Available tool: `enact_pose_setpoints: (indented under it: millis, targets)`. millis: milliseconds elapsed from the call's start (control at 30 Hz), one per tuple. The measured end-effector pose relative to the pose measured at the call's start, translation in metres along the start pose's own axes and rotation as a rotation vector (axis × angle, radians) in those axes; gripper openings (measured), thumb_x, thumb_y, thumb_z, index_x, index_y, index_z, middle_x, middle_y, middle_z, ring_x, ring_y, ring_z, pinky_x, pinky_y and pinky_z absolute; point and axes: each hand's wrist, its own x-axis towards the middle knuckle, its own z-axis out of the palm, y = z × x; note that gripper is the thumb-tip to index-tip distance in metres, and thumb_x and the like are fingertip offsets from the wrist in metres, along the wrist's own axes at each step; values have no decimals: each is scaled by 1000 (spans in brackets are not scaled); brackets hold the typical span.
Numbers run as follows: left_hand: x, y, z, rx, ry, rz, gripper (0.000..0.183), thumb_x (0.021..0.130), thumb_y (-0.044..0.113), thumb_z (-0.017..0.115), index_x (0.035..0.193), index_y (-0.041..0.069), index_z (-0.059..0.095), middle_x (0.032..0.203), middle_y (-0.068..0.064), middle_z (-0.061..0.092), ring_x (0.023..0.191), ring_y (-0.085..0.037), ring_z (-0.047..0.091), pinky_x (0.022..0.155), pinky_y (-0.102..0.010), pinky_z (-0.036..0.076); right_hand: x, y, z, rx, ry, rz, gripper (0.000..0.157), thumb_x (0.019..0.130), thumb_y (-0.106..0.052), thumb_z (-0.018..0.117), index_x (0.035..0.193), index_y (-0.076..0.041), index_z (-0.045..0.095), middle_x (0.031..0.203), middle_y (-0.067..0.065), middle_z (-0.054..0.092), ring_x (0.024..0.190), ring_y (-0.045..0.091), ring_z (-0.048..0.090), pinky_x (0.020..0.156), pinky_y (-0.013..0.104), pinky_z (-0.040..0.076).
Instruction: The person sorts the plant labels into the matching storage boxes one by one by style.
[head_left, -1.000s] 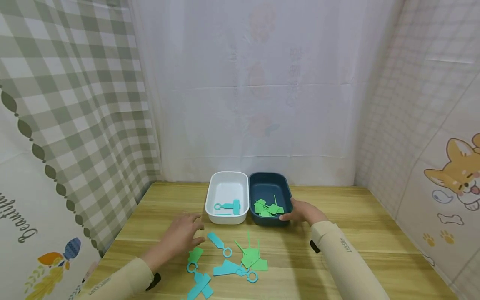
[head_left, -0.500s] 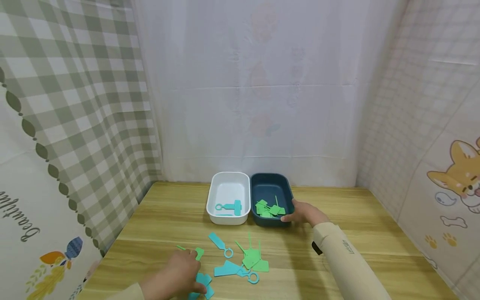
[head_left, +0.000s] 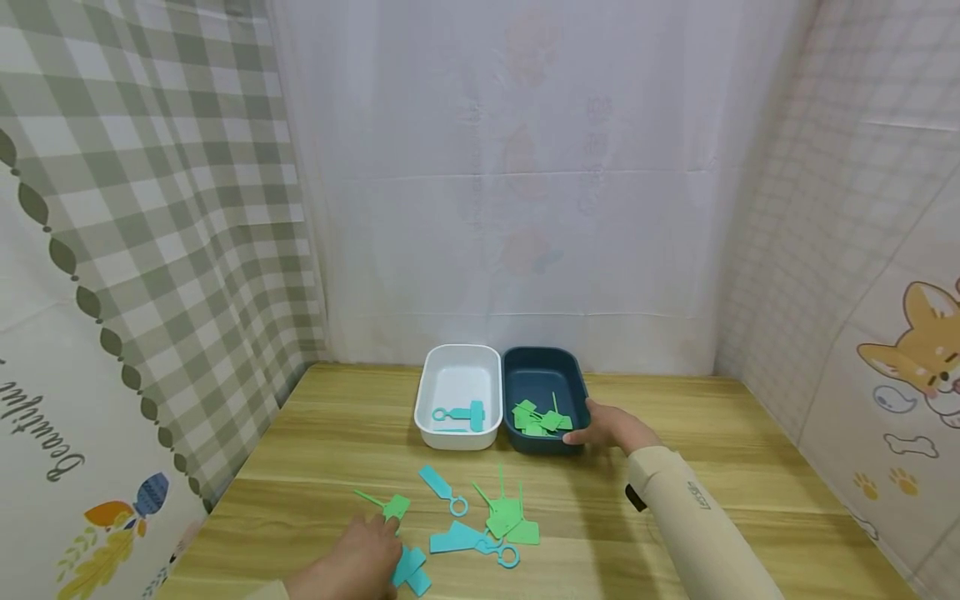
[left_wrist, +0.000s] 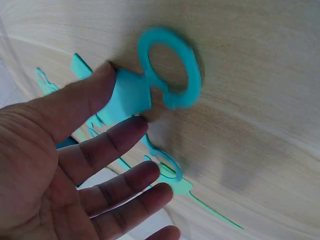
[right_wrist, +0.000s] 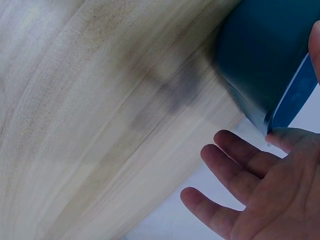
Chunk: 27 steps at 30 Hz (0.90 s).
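Note:
My left hand (head_left: 363, 557) is low over the table at the front left, pinching a teal ring tag (left_wrist: 131, 97) between thumb and index finger. The other three fingers stay loosely spread. The tag's round loop sticks out past the thumb. Beside that hand lie crossed teal tags (head_left: 411, 569) and a green tag (head_left: 396, 506) with a thin tail. My right hand (head_left: 613, 425) touches the near right corner of a dark blue bin (right_wrist: 265, 55), its thumb at the front rim, its other fingers loosely extended. Green tags (head_left: 536, 419) lie inside that bin.
A white bin (head_left: 426, 392) holding teal tags (head_left: 476, 415) stands against the dark blue one. In front of them lie a single teal tag (head_left: 437, 481), a cluster of green tags (head_left: 506, 518) and more overlapping teal tags (head_left: 453, 538). Curtains hang behind and on both sides.
My left hand has come down and nearer to the front edge, uncovering the green tag, and now pinches a teal ring tag. The right hand keeps its place at the dark blue bin.

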Motion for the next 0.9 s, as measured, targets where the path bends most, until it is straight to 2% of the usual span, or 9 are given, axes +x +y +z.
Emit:
enact_pose_setpoints:
  millis: [100, 200, 300, 567, 700, 900]
  targets:
    - [0, -2, 3, -6, 77, 26, 37, 67, 41, 85, 59, 15, 61, 77, 3, 47, 69, -12, 46, 54, -30, 38, 1, 1, 1, 2, 0, 0, 101, 90, -47, 71, 152, 10, 17, 151, 34, 31, 136, 52, 33, 105, 63, 32]
    - [3, -1, 6, 2, 108, 32, 32, 68, 35, 85, 59, 14, 63, 79, 3, 49, 68, -12, 47, 52, -29, 38, 1, 1, 1, 6, 2, -1, 100, 90, -46, 70, 152, 10, 17, 151, 34, 31, 136, 52, 33, 105, 63, 32]
    - [5, -1, 8, 2, 108, 20, 28, 68, 31, 84, 62, 13, 64, 82, 1, 50, 69, -13, 48, 52, -30, 39, 1, 1, 1, 8, 3, 0, 100, 90, -46, 71, 153, 10, 17, 151, 34, 30, 136, 52, 32, 105, 63, 32]
    - [8, -4, 7, -88, 23, -20, 30, 67, 31, 85, 61, 14, 61, 91, -1, 54, 77, -16, 52, 59, -33, 43, 0, 1, 1, 6, -5, 3, 101, 90, -47, 70, 152, 10, 16, 151, 34, 30, 137, 52, 32, 106, 63, 31]
    - [8, -8, 5, -128, 57, -21, 27, 65, 27, 83, 64, 13, 60, 90, -2, 53, 77, -17, 51, 58, -33, 43, 1, 1, 0, -3, -1, -4, 100, 90, -47, 70, 152, 11, 17, 151, 35, 30, 136, 51, 33, 106, 62, 32]
    - [12, -16, 0, -111, 121, -19, 29, 65, 30, 81, 66, 12, 60, 89, -3, 49, 79, -19, 50, 63, -38, 48, 2, 1, 1, -7, 4, -1, 102, 89, -49, 71, 152, 11, 18, 151, 34, 31, 136, 51, 33, 106, 62, 32]
